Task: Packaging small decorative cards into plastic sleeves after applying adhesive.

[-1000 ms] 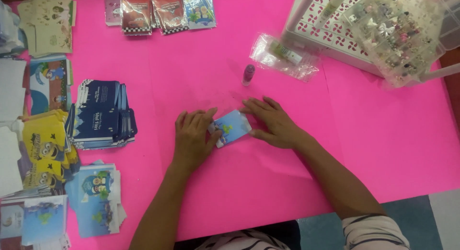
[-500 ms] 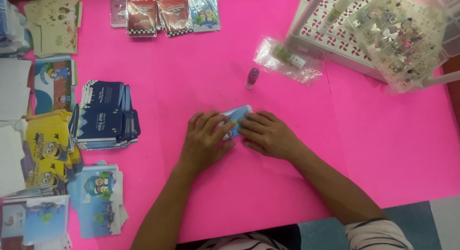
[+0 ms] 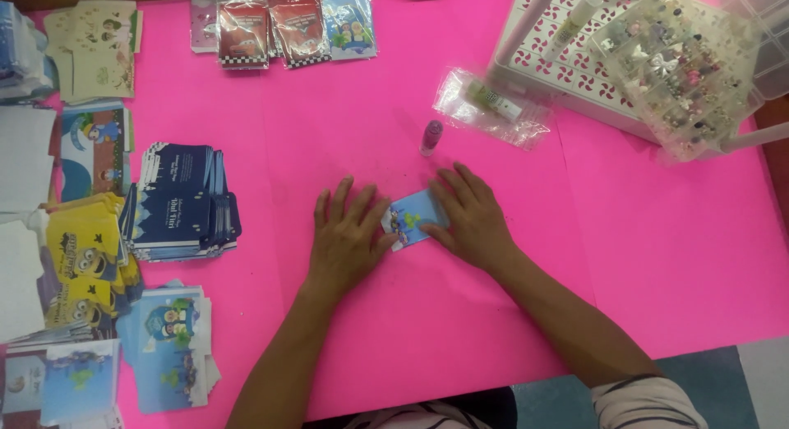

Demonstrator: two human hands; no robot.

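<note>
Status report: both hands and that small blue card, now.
Left hand flat, palm down, fingers on the small blue card. Right hand pressing its other edge. Card flat on pink table. Small purple bottle just beyond, apart.

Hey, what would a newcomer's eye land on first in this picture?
The bright pink table, then the left hand and right hand pressed flat at its middle on a small blue card. Stacks of printed envelopes line the left edge; a clear bead box sits top right.

Craft worktable: pink tabletop [image 3: 345, 108], printed card stacks [image 3: 177, 203], bead organiser [image 3: 686, 63].
</note>
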